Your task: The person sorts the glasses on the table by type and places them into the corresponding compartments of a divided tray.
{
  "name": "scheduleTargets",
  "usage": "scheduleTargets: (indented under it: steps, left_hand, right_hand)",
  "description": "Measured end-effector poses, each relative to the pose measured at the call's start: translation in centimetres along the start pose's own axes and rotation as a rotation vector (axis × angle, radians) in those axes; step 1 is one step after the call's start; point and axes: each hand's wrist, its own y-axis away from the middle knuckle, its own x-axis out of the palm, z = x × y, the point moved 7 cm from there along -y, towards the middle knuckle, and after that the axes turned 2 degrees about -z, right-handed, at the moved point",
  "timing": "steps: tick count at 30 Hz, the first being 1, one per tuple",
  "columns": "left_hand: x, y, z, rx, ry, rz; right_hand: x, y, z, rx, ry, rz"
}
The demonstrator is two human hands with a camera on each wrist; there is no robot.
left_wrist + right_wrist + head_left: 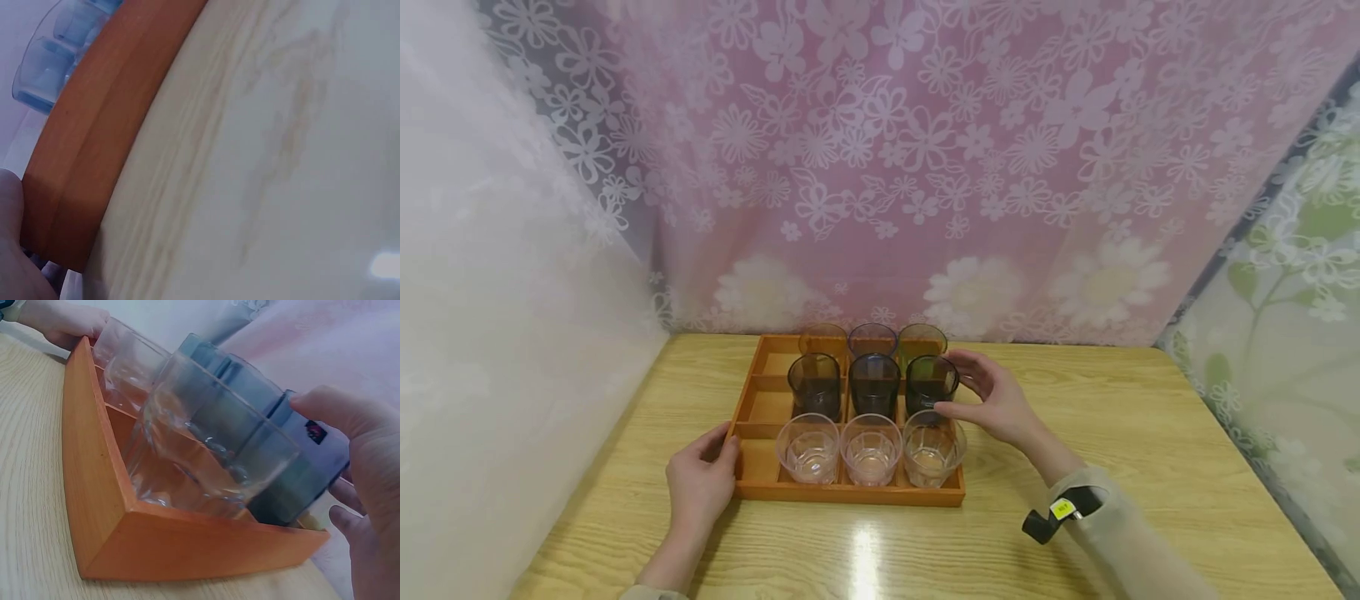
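Note:
A compartmented wooden tray [850,494] holds three rows of glasses. My left hand [702,483] grips the tray's left side near the front corner, its thumb on the top edge. At the right end of the middle row, my right hand [996,404] holds a dark tinted glass [932,383], thumb in front and fingers behind. In the right wrist view this dark glass [306,462] looks tilted, with a small label by its rim; its base is still low within the tray. Two more dark glasses [874,387] stand beside it. Clear glasses [808,450] fill the front row.
Behind stand an amber glass [822,342], a bluish-purple glass [872,340] and a green glass [922,340]. The tray's left column shows bare compartments [760,458]. A wooden table [1112,433] lies below, with a floral curtain [880,167] behind it.

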Motion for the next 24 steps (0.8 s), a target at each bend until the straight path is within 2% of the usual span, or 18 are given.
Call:
scheduleTargets:
  steps: [9,15,20,24]
  left_hand:
    - [0.0,-1.0,-0.1,0.000,-0.062,0.099]
    - [-0.4,-1.9,-1.0,-0.008,-0.047,0.148]
    - [-0.8,-2.7,-3.1,0.031,-0.032,0.160]
    - [-0.7,-3.5,-5.6,0.113,-0.032,0.151]
  right_hand:
    - [-2.5,1.5,1.1,-0.086,0.027,-0.040]
    - [-4.2,2.7,2.3,-0.115,0.066,-0.075]
    - [-5.5,3.7,3.5,-0.133,0.095,-0.098]
    - [-6.5,4.4,4.5,-0.123,0.151,-0.137]
